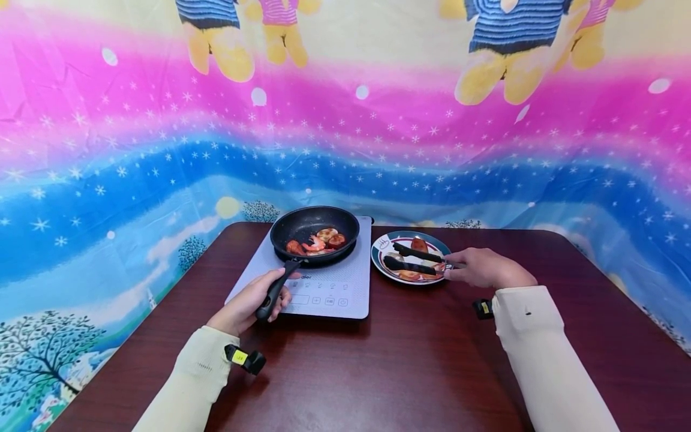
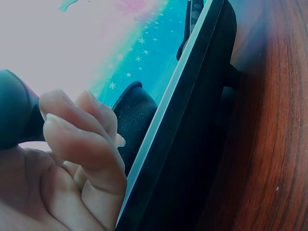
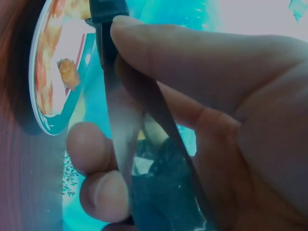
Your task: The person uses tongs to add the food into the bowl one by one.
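My left hand [image 1: 258,298] grips the black handle [image 1: 274,293] of a frying pan [image 1: 286,231], which sits on a white induction cooktop [image 1: 324,307]. A shrimp [image 1: 315,244] and several browned pieces of food [image 1: 336,240] lie in the pan. In the left wrist view, curled fingers [image 2: 79,144] wrap the handle. My right hand [image 1: 483,268] holds metal tongs [image 3: 118,101] with black tips [image 1: 412,266]. The two tips stand apart over a patterned plate [image 1: 382,277] of food. Whether they touch any piece, I cannot tell.
A dark reddish wooden table [image 1: 335,384] carries the cooktop and the plate. Behind it hangs a colourful printed cloth [image 1: 345,132] that meets the table's far and side edges. The plate stands just right of the cooktop. A black wrist device [image 1: 245,359] sits at the left sleeve.
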Available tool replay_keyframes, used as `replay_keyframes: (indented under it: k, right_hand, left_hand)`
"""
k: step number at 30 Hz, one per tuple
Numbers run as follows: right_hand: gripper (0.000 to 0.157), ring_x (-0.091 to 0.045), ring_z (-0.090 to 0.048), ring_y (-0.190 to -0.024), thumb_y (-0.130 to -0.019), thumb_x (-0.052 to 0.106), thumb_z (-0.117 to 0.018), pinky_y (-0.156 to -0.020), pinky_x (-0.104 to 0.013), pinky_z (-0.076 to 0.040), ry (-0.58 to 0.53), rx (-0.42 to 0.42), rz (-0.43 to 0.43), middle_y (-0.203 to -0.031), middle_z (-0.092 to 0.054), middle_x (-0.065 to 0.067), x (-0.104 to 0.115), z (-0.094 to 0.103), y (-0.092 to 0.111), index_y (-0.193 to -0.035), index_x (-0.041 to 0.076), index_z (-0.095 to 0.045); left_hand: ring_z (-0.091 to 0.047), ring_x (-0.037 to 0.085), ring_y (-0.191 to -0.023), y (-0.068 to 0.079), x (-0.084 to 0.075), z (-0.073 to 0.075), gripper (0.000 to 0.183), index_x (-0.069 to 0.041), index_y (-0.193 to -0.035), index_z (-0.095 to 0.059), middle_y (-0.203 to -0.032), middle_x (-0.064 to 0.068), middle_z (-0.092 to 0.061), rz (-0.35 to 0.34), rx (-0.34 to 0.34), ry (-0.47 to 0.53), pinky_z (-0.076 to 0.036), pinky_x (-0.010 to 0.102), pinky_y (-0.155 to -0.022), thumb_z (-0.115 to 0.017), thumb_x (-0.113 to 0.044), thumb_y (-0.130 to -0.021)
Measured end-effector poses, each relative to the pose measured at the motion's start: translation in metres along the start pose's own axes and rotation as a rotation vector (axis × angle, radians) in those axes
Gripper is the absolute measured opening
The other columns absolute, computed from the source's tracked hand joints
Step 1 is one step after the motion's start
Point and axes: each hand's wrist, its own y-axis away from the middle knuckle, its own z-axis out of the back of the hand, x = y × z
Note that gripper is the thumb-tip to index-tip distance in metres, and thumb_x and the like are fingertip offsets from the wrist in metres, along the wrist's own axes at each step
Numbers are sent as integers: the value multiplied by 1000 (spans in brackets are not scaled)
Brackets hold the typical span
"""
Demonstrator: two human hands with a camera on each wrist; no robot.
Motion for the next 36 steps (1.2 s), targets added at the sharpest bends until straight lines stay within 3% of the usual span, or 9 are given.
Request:
replay_keyframes:
  k: [7,15,19,22,28,36]
  right_hand:
    - [60,-26,-63,-89,-99,35,-53,-81,-49,-51,-66,28,-22,-124,-55,-28,-4,-2,-3,-140,-7,-42]
    - [53,-23,-60,-78,-100,33,-51,-71,-42,-50,-69,-33,4,-98,-63,-15,-8,-4,-7,-137,-5,-48]
    - [53,-36,-60,-101,-99,35,-53,-85,-53,-49,-36,-66,23,-120,-59,-24,-8,-3,-7,-139,-1,-49]
    - [53,-46,-49,-120,-98,35,-55,-92,-59,-44,-19,-75,27,-133,-50,-29,-8,-3,-7,-139,2,-50]
    - [50,-49,-44,-122,-96,31,-59,-91,-60,-43,-22,-112,3,-135,-48,-31,-10,-5,-8,-139,7,-52]
    - [50,-49,-45,-122,-97,31,-57,-91,-61,-43,-16,-105,7,-135,-48,-31,-15,-8,-12,-138,3,-51]
  left_hand:
    - [-46,9,-49,0,0,0,62,-4,-143,-39,-72,2,-52,1,2,-2,-42,23,-47,-33,-50,-103]
    - [-46,10,-49,0,0,0,61,-4,-143,-40,-72,2,-52,-2,-1,0,-42,23,-46,-34,-49,-103]
    - [-46,10,-49,0,0,0,60,-5,-143,-39,-72,3,-52,-1,-3,2,-42,23,-46,-33,-48,-103]
    - [-46,10,-49,0,-1,0,60,-4,-143,-39,-72,3,-52,-2,-5,3,-42,23,-46,-32,-48,-103]
    - [-46,10,-48,0,-1,0,61,-4,-143,-39,-72,3,-52,0,-2,4,-42,23,-47,-32,-49,-103]
    - [-46,9,-48,0,-1,0,61,-3,-144,-38,-71,2,-52,-8,5,1,-42,23,-46,-32,-48,-103]
